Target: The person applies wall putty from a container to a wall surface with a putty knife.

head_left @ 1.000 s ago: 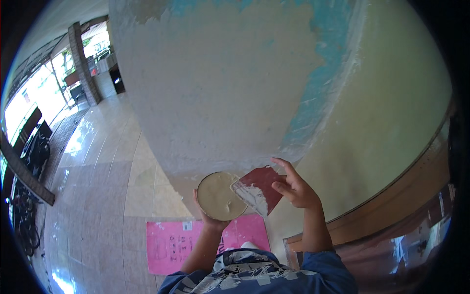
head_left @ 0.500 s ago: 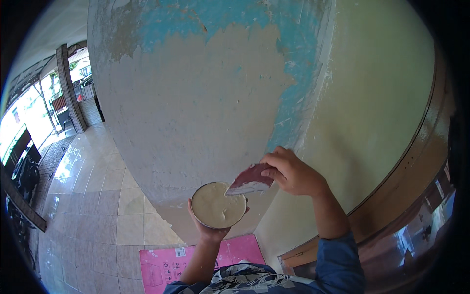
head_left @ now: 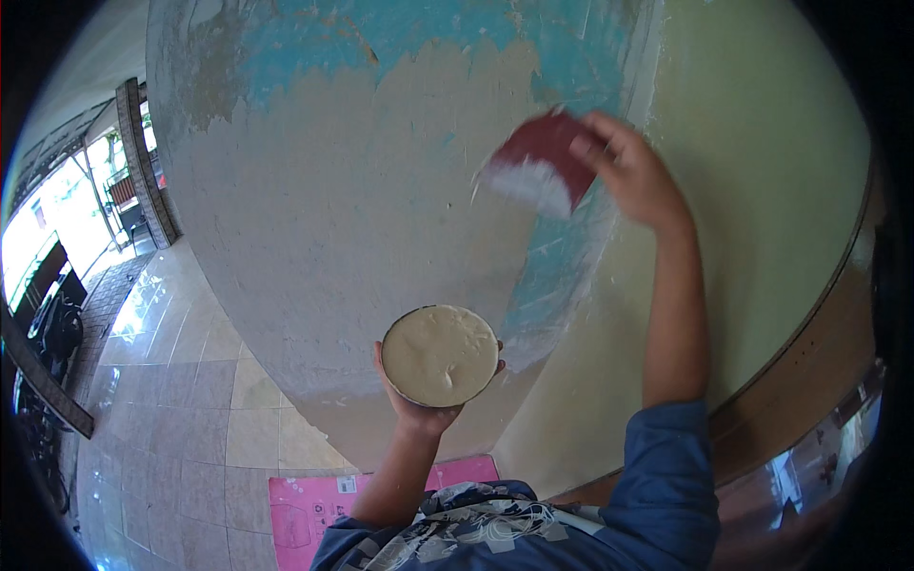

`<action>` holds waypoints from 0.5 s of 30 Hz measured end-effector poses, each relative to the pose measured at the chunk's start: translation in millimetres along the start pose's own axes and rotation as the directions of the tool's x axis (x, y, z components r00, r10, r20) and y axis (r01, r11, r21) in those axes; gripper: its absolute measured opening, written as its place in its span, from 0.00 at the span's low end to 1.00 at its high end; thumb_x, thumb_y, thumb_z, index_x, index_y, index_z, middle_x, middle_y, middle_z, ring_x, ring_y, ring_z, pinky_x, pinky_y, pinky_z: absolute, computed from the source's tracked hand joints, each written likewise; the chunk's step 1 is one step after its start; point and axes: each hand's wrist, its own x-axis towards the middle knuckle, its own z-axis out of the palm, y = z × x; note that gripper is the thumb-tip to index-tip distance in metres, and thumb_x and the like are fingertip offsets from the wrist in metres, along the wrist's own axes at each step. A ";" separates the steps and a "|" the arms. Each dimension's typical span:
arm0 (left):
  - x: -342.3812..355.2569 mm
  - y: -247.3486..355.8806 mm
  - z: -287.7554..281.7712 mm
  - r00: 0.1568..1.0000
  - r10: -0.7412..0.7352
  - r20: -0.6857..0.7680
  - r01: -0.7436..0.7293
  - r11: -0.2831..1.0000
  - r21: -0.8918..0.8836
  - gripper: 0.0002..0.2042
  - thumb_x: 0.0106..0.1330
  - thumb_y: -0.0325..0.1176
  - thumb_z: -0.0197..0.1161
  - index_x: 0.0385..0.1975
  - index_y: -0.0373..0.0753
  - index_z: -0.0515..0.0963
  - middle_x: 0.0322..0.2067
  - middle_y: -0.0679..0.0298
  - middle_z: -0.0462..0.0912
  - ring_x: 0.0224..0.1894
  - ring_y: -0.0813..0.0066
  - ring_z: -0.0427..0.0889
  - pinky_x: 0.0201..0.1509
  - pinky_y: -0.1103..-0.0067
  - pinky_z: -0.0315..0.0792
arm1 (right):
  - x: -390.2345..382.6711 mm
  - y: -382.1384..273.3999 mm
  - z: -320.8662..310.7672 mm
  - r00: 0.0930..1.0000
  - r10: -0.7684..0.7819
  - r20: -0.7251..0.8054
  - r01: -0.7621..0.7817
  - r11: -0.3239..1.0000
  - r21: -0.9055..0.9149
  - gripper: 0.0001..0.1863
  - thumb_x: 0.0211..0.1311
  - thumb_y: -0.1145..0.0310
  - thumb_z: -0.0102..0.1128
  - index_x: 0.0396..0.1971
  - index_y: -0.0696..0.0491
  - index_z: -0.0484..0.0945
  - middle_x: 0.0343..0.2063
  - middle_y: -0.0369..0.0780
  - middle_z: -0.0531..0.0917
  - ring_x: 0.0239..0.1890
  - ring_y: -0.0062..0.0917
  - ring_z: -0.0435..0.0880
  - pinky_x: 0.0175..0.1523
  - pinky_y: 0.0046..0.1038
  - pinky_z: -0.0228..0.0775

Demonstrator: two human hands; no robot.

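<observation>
1. Cream-coloured paste (head_left: 424, 352) is held in a round container (head_left: 440, 405), gripped from below by the left hand (head_left: 422, 415), which is spread wide, with digits seen at both sides.
2. A maroon scraper (head_left: 552, 147), its lower edge smeared whitish, is pinched between the thumb and fingers of the right hand (head_left: 630, 178).
3. The scraper is raised well apart from the container, before the patchy wall (head_left: 352, 209); whether the wall is touched cannot be told.

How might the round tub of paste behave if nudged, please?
The tub may feel heavy, as it looks nearly full. It could tip, held by only the left hand. The paste probably won't slosh, holding a small peak.
</observation>
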 end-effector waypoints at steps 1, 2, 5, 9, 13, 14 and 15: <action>-2.6 0.1 3.3 1.000 0.004 0.000 -0.004 1.000 0.008 0.47 0.60 0.74 0.47 0.70 0.42 0.57 0.66 0.41 0.61 0.65 0.24 0.60 0.63 0.35 0.59 | 17.0 19.6 -12.9 0.996 -0.040 -0.085 0.039 0.999 -0.015 0.21 0.72 0.57 0.57 0.51 0.60 0.76 0.43 0.41 0.83 0.46 0.24 0.79 0.56 0.27 0.69; -4.2 -0.9 5.2 1.000 0.009 -0.002 -0.009 1.000 0.006 0.47 0.60 0.74 0.47 0.70 0.42 0.57 0.66 0.41 0.61 0.64 0.24 0.61 0.63 0.35 0.60 | 29.0 25.2 -24.8 0.995 -0.046 -0.085 0.046 0.999 -0.011 0.21 0.72 0.57 0.57 0.51 0.60 0.76 0.43 0.41 0.83 0.46 0.24 0.79 0.56 0.27 0.69; -8.2 -3.9 5.3 1.000 0.021 0.009 -0.021 1.000 -0.006 0.46 0.60 0.74 0.47 0.70 0.42 0.58 0.65 0.42 0.62 0.64 0.24 0.61 0.63 0.36 0.60 | 54.2 33.3 -60.6 0.984 -0.063 -0.169 0.038 0.989 -0.145 0.21 0.73 0.57 0.54 0.53 0.60 0.75 0.45 0.42 0.83 0.47 0.24 0.79 0.57 0.26 0.68; -13.3 -2.1 -4.6 0.998 0.067 -0.011 -0.066 0.997 0.025 0.46 0.61 0.74 0.46 0.69 0.43 0.59 0.65 0.43 0.63 0.64 0.25 0.63 0.63 0.36 0.61 | 72.8 58.8 -85.3 0.992 -0.038 -0.122 0.025 0.994 -0.105 0.22 0.74 0.58 0.53 0.55 0.61 0.73 0.46 0.42 0.83 0.48 0.24 0.79 0.58 0.26 0.67; -19.4 -1.6 -8.2 0.996 0.083 -0.022 -0.081 0.993 0.084 0.45 0.61 0.74 0.46 0.69 0.43 0.59 0.65 0.43 0.64 0.63 0.26 0.63 0.63 0.36 0.61 | 77.9 75.2 -80.5 0.975 -0.037 -0.220 -0.010 0.979 -0.206 0.21 0.74 0.59 0.52 0.55 0.61 0.72 0.47 0.41 0.83 0.49 0.22 0.79 0.59 0.24 0.67; -19.4 -0.6 -9.9 0.994 0.091 -0.057 -0.085 0.991 0.102 0.46 0.59 0.75 0.45 0.68 0.44 0.61 0.64 0.44 0.65 0.62 0.27 0.66 0.62 0.37 0.62 | 79.1 78.4 -82.6 0.975 -0.037 -0.221 -0.008 0.980 -0.199 0.21 0.74 0.59 0.52 0.55 0.61 0.72 0.47 0.41 0.83 0.49 0.22 0.79 0.59 0.24 0.67; -19.4 0.4 -11.7 0.991 0.100 -0.092 -0.089 0.989 0.119 0.46 0.58 0.76 0.44 0.67 0.45 0.62 0.62 0.46 0.67 0.61 0.29 0.68 0.60 0.37 0.63 | 79.0 82.1 -87.4 0.978 -0.018 -0.207 -0.008 0.992 -0.122 0.21 0.74 0.59 0.52 0.56 0.60 0.72 0.47 0.40 0.82 0.49 0.21 0.78 0.59 0.24 0.66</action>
